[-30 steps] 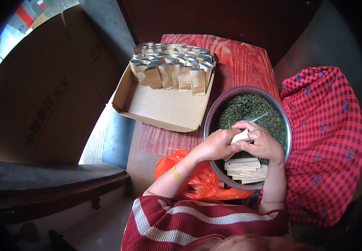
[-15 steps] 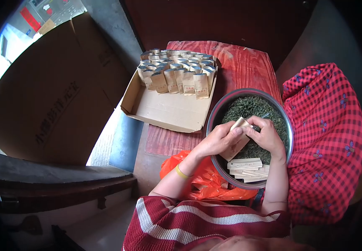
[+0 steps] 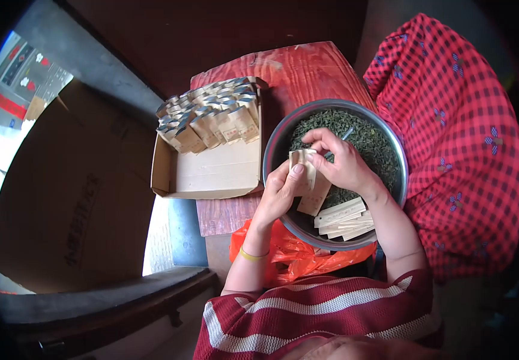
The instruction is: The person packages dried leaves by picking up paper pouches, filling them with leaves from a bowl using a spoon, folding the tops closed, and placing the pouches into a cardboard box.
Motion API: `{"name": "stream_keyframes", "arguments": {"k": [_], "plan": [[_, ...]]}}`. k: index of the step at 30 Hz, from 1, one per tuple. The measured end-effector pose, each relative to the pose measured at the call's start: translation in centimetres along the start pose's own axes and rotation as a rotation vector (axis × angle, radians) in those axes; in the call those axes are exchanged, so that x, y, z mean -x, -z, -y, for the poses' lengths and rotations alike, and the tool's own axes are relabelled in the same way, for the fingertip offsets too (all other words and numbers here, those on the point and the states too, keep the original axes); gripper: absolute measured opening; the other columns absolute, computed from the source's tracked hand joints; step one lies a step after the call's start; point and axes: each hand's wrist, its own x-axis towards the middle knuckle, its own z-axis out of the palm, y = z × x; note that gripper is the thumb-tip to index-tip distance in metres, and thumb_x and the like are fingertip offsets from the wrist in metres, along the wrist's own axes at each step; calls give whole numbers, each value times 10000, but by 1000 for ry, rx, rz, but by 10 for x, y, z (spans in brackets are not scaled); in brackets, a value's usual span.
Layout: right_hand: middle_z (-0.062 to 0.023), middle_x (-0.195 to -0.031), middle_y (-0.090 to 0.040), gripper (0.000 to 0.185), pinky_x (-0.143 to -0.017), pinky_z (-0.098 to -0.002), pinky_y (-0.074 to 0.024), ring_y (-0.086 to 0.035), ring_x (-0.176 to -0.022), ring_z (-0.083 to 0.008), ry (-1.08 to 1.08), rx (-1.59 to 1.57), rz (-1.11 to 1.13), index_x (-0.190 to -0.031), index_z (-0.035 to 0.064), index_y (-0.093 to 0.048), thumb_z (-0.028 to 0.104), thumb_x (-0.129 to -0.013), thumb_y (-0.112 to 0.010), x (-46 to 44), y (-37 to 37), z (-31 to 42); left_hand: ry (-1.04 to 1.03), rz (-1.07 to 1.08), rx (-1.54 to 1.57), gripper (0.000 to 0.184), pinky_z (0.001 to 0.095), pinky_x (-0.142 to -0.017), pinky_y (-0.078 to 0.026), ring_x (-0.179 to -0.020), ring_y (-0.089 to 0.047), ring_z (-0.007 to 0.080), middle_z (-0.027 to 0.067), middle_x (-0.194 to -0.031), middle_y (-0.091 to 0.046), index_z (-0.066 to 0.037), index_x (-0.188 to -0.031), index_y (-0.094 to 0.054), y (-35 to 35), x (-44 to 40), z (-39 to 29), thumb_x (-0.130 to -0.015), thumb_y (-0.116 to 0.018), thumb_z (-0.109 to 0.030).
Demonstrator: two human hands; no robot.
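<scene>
The camera is worn on the person's head and faces forward and down. The striped top [image 3: 331, 300] occupies the near, lower edge; the left hand [image 3: 278, 193] and right hand [image 3: 344, 165] lie at close range, mid-frame. The red tabletop [image 3: 307, 72] extends beyond. The lower-right margin appears too dim to read.

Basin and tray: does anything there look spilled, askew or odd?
Slightly askew: front packets in the tray lean at differing angles, making an uneven row; flat packets in the basin lie crookedly stacked. No spill shows.

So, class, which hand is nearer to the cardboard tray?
The left hand: it is beside the cardboard tray, while the right hand is farther off, over the metal bowl.
</scene>
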Motion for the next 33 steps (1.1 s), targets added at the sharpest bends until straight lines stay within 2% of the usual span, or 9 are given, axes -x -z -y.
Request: {"name": "stream_keyframes", "arguments": {"k": [3,5,9,10,25,28,30,32,33], "plan": [[-76,-899,-648,287,-769,-306,-529,-650,-799,-145,-74,-83,12,-1160,-2,-545,20,-889,-638,-2,2,-8,17,4,-24,408,246,-846,-473,-955,-537,74,13,-1051,-623,4,-1276,-568,-1,1,-4,-1062,-445,-322],[-79,-776,-642,296,-691,-314,-525,-650,-718,-160,-4,-42,-11,-1158,30,-556,30,-874,-641,-3,0,-12,8,-19,-6,383,238,-812,-468,-920,-530,65,4,-1014,-620,5,-1238,-588,-3,-1,-4,-1060,-455,-307],[-88,-772,-651,254,-699,-352,-531,-681,-744,-230,16,32,54,-1120,53,-568,39,-872,-625,-2,2,-1,-6,-82,-67,336,221,-710,-436,-808,-473,40,-39,-877,-595,5,-1099,-638,3,-1,10,-1058,-471,-283],[-65,-800,-632,255,-742,-306,-520,-644,-765,-141,-16,23,83,-1128,6,-578,28,-883,-642,-2,4,1,7,-78,-63,325,218,-701,-434,-800,-467,36,-44,-867,-591,4,-1091,-640,2,1,3,-1055,-479,-275],[-36,-745,-625,209,-700,-264,-504,-619,-729,-90,22,-8,-112,-1124,13,-599,67,-924,-626,-8,5,-8,-61,-146,-32,200,200,-651,-410,-754,-484,38,-52,-839,-584,12,-1015,-667,11,-1,-1,-1006,-580,-167],[-36,-773,-629,191,-697,-242,-509,-619,-736,-87,-3,-140,-142,-1129,-4,-588,71,-954,-592,-11,7,-20,-68,-403,-79,183,207,-553,-387,-648,-480,28,-59,-711,-572,-35,-857,-666,49,-3,-22,-968,-637,-177],[-39,-779,-630,188,-697,-247,-517,-626,-741,-89,-12,-152,-122,-1126,-10,-586,66,-955,-587,-9,6,-19,-149,-459,-212,218,205,-566,-394,-644,-490,31,-47,-699,-575,-32,-821,-655,86,-13,-30,-971,-631,-188],[-45,-800,-638,172,-691,-259,-532,-650,-760,-102,-10,-158,-97,-1106,-18,-593,55,-950,-584,-9,5,-14,-98,-471,-354,178,219,-570,-407,-643,-490,35,-31,-691,-572,-32,-804,-653,129,-28,-22,-948,-599,-122],[-52,-827,-645,163,-684,-257,-531,-662,-772,-113,-8,-126,-81,-1087,-20,-603,50,-941,-590,-8,5,-14,40,-497,-493,144,232,-565,-436,-658,-534,51,-15,-706,-606,-41,-825,-669,147,-33,-20,-919,-601,-127]]}}
